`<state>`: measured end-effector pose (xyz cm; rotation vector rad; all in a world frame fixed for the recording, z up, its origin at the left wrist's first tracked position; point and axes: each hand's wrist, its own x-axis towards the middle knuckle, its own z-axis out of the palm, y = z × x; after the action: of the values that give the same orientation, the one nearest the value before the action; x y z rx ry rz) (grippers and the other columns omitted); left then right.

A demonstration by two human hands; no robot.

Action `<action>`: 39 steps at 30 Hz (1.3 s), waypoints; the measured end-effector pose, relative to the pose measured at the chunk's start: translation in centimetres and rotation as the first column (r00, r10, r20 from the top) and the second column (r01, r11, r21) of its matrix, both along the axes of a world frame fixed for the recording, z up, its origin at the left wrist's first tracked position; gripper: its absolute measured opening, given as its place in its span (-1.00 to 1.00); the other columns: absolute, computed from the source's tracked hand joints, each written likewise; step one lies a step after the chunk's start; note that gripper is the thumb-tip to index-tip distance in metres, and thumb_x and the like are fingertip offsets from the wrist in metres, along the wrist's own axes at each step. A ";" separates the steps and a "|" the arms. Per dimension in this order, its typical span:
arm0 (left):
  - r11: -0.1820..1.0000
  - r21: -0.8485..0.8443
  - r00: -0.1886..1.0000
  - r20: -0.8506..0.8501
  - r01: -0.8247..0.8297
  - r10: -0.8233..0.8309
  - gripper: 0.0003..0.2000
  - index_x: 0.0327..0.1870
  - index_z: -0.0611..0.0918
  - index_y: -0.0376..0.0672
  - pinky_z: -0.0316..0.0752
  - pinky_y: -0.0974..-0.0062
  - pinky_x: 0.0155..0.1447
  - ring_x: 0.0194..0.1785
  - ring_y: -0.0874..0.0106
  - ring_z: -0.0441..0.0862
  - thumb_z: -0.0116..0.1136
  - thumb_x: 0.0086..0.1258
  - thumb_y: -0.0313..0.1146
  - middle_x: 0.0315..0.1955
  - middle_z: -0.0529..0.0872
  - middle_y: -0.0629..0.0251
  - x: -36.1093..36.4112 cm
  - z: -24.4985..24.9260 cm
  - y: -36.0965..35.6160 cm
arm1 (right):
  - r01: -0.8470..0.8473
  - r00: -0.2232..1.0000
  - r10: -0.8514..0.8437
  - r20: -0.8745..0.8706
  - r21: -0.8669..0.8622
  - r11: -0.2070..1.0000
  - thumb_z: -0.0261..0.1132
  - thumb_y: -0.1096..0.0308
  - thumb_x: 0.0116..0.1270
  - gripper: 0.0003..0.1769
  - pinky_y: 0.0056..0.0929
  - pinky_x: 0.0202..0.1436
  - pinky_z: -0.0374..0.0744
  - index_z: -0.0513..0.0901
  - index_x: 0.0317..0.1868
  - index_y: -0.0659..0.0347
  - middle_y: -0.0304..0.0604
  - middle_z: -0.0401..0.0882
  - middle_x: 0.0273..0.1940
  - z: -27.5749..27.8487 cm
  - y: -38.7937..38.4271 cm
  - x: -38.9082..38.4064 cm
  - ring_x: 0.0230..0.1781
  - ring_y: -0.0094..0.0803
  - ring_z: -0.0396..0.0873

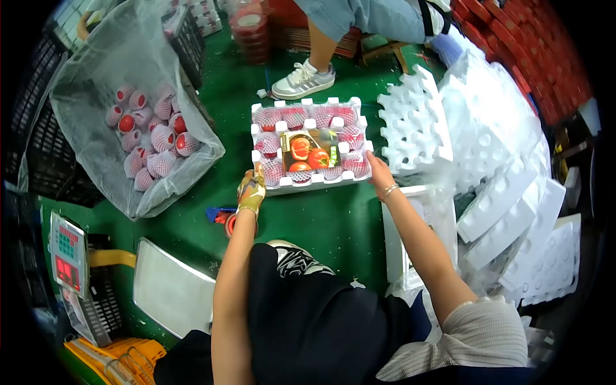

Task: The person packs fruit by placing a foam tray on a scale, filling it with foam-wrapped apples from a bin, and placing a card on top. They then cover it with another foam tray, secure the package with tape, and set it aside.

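Observation:
In front of me is a white foam tray [308,183] packed with red tomatoes [268,142] in pink-white foam nets. A dark picture card [310,154] showing cut and whole tomatoes lies on top of them. My left hand [251,191], in a patterned glove, grips the tray's near left corner. With bare fingers closed round the near right corner, my right hand [380,172] holds the other side. Parts of both hands' fingers are hidden by the tray's edge. Just below my left hand, a blue tape dispenser with red tape [226,218] sits on the green floor.
At left stands a plastic-lined crate [77,122] of netted tomatoes [154,138]. A scale's metal platform [170,285] and its display [69,255] are lower left. White foam trays [417,119] pile up at right. Another person's shoe [304,81] is just beyond the tray.

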<state>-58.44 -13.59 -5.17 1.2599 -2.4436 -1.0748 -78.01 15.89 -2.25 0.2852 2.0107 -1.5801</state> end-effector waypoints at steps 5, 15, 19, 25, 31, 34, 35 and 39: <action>0.998 0.057 0.997 -0.070 -0.024 0.028 -0.42 -0.11 0.62 -0.17 0.49 0.04 -0.03 -0.10 -0.16 0.62 -0.15 0.43 0.24 -0.26 0.69 -0.16 0.0 -0.5 0.5 | 0.124 0.933 -0.160 -0.321 -0.128 0.984 0.26 0.00 0.35 -0.42 -0.47 -0.03 0.50 0.61 -0.01 0.48 -0.07 0.69 -0.16 -1.5 -2.3 0.0 -0.16 -0.42 0.59; 0.982 -0.034 0.963 0.206 0.184 -0.174 -0.40 -0.03 0.61 -0.23 0.50 0.08 0.08 0.00 -0.13 0.61 -0.10 0.41 0.23 -0.15 0.68 -0.19 1.2 2.8 0.7 | -0.041 0.672 0.510 -0.536 0.661 0.749 0.26 -0.11 0.29 -0.25 -0.07 0.35 0.31 0.43 0.26 0.35 0.21 0.51 0.17 2.2 2.0 -0.9 0.26 0.06 0.41; 0.790 -0.034 0.746 0.353 0.613 -0.564 -0.41 0.05 0.60 -0.23 0.47 0.16 0.20 0.11 -0.03 0.59 -0.07 0.42 0.19 0.01 0.65 -0.10 9.5 13.7 -0.3 | 0.470 0.219 0.756 -0.616 0.746 0.472 0.50 0.22 -0.06 -0.08 -0.09 0.41 0.25 0.34 0.34 0.30 0.18 0.30 0.33 11.8 8.1 -5.1 0.38 0.06 0.22; 0.823 0.096 0.670 0.532 0.560 -0.518 -0.41 0.17 0.53 -0.23 0.42 0.22 0.28 0.14 0.05 0.58 -0.08 0.44 0.16 0.07 0.62 -0.01 26.3 26.0 -0.5 | -0.033 0.836 0.496 -0.234 0.882 0.470 0.41 0.18 0.00 -0.22 -0.17 0.12 0.56 0.47 0.20 0.50 0.26 0.63 -0.04 5.0 20.4 -20.1 0.06 0.10 0.58; 0.992 -0.069 0.993 0.048 0.107 -0.104 -0.63 0.08 0.58 -0.25 0.54 0.40 0.05 -0.07 0.29 0.66 0.13 0.46 -0.13 -0.14 0.70 0.13 40.7 30.1 1.4 | 0.103 0.197 0.215 -0.957 0.238 0.966 0.28 0.47 0.20 -0.43 -0.36 0.30 0.39 0.45 0.25 0.42 0.04 0.56 0.12 20.3 15.2 -8.1 0.14 -0.26 0.52; 0.965 0.161 0.887 -0.386 -0.205 0.252 -0.66 0.12 0.54 -0.28 0.51 0.53 0.01 -0.11 0.46 0.60 0.18 0.45 -0.26 -0.20 0.66 0.19 45.8 26.2 3.0 | -0.456 0.322 0.136 -0.937 -0.028 0.889 0.21 0.53 0.21 -0.44 -0.35 0.32 0.38 0.44 0.25 0.47 -0.01 0.48 0.20 28.9 3.2 3.5 0.21 -0.31 0.45; 0.951 0.208 0.793 -0.527 -0.230 0.307 -0.63 0.15 0.52 -0.28 0.50 0.54 0.03 -0.09 0.46 0.60 0.20 0.44 -0.25 -0.18 0.66 0.20 47.4 23.2 3.3 | -0.597 0.311 0.332 -0.890 0.089 0.798 0.20 0.51 0.12 -0.41 -0.39 0.27 0.42 0.46 0.24 0.46 -0.04 0.53 0.15 31.5 -1.2 7.6 0.15 -0.34 0.50; 0.870 0.009 0.817 -0.340 -0.493 0.466 -0.33 0.39 0.25 -0.23 0.49 0.35 0.15 0.13 0.25 0.53 0.28 0.38 -0.15 0.17 0.46 -0.03 49.7 17.5 5.3 | -0.974 -0.014 0.819 -0.573 0.192 0.117 0.29 0.40 0.00 -0.46 -0.49 0.10 0.51 0.64 0.08 0.33 -0.19 0.67 -0.09 29.9 -19.3 18.7 -0.06 -0.50 0.57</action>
<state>-8.72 -8.27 12.35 1.4270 -1.7631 -0.9379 -59.33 -3.43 27.66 -1.5949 1.5063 -0.9088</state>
